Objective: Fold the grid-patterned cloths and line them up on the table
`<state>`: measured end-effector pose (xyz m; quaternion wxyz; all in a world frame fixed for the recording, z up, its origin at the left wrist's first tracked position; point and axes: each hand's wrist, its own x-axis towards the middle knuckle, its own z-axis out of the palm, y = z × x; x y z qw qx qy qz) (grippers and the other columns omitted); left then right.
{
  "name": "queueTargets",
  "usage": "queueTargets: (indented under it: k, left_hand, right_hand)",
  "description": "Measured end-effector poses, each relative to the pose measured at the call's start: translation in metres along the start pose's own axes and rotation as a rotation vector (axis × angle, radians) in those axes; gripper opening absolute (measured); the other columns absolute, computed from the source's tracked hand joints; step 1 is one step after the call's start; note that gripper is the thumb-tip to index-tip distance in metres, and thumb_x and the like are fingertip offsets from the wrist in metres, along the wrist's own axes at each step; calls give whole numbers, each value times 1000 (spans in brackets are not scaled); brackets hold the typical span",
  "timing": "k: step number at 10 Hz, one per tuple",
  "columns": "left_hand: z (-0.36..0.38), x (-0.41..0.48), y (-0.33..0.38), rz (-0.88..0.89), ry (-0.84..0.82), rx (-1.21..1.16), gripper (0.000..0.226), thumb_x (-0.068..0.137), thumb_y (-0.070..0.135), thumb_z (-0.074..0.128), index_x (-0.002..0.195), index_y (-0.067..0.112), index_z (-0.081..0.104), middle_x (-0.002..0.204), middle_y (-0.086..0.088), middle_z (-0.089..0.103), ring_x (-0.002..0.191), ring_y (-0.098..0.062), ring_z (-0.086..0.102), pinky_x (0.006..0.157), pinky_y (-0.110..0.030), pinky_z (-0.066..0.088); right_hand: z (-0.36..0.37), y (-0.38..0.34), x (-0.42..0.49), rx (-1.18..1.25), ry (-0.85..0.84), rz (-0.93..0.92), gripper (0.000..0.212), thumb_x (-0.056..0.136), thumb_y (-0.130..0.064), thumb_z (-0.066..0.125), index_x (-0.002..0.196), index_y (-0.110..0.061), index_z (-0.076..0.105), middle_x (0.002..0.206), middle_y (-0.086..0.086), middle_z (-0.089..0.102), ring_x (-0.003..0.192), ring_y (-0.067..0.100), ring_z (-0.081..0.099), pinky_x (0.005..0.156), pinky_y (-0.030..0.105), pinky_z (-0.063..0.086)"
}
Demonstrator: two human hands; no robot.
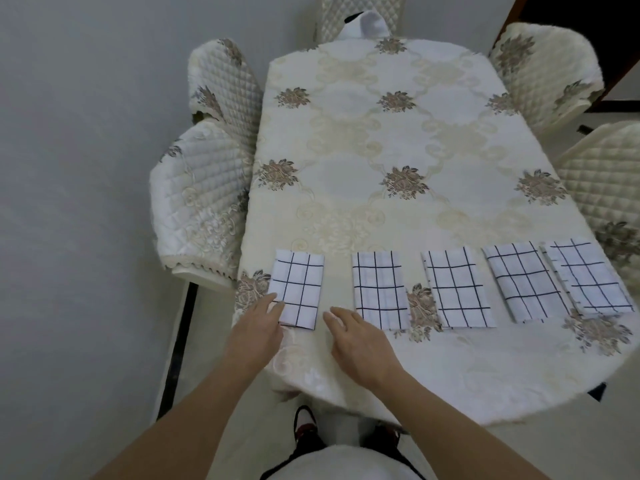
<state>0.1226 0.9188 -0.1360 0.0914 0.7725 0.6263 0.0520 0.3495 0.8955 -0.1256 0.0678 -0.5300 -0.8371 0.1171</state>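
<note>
End cloth (298,289) folded, near left side of table (381,150). Four more cloths (457,289) in row to right.
Left hand (256,329) flat, fingers touching end cloth corner, gripping nothing.
Right hand (358,341) flat, empty, beside it.
Risk: hard push bunches end cloth or slides it off table side.

White black-grid cloths (381,291); cream floral tablecloth (398,140).

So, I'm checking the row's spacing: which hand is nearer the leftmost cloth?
Left. The left hand touches the leftmost cloth at its near left corner; the right hand is just right of it, not touching.
</note>
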Motion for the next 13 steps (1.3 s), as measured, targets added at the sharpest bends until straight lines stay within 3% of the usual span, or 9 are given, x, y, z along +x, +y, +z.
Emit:
queueTargets:
  k: [2, 3, 5, 7, 10, 13]
  left_hand:
    - [21, -3, -29, 103, 17, -124, 50, 49, -8, 79, 95, 9, 70, 110, -10, 67, 98, -29, 62, 76, -34, 58]
    - [28, -1, -31, 134, 14, -157, 48, 52, -10, 78, 97, 6, 70, 109, -12, 68, 97, -32, 65, 79, -38, 59]
    - [34, 7, -22, 183, -15, -164, 41, 56, -2, 84, 94, 8, 70, 108, -8, 68, 94, -29, 64, 69, -36, 59]
    - [37, 9, -22, 214, 9, -148, 38, 57, 1, 88, 91, 9, 72, 103, -6, 70, 91, -27, 63, 65, -33, 59]
    - [41, 3, -19, 196, 0, -148, 36, 62, -1, 86, 95, 6, 73, 105, -8, 70, 94, -29, 65, 64, -36, 60]
    - [15, 2, -12, 184, 90, -92, 56, 64, 19, 86, 115, 9, 66, 113, -5, 68, 98, -25, 65, 76, -36, 60]
  right_hand:
    - [33, -41, 22, 0, -29, 46, 60, 73, -8, 77, 130, -10, 60, 131, 10, 63, 119, 25, 63, 84, 30, 58]
    - [39, -48, 24, -9, -52, 100, 66, 62, -10, 88, 124, -10, 64, 127, 8, 66, 117, 24, 65, 80, 27, 58]
    - [43, -38, 13, -86, -64, 168, 72, 45, -9, 95, 113, -9, 74, 119, 8, 71, 109, 23, 70, 80, 25, 58]
    - [50, -37, 15, -67, -34, 232, 64, 59, -3, 88, 120, -7, 69, 125, 10, 68, 116, 25, 66, 86, 28, 57]
    - [46, -36, 8, -64, -17, 191, 65, 53, -2, 89, 116, -6, 71, 120, 10, 70, 112, 24, 68, 89, 29, 56]
    - [26, -27, 11, 11, 56, 162, 59, 64, -6, 79, 121, -10, 64, 124, 7, 67, 112, 25, 66, 82, 32, 59]
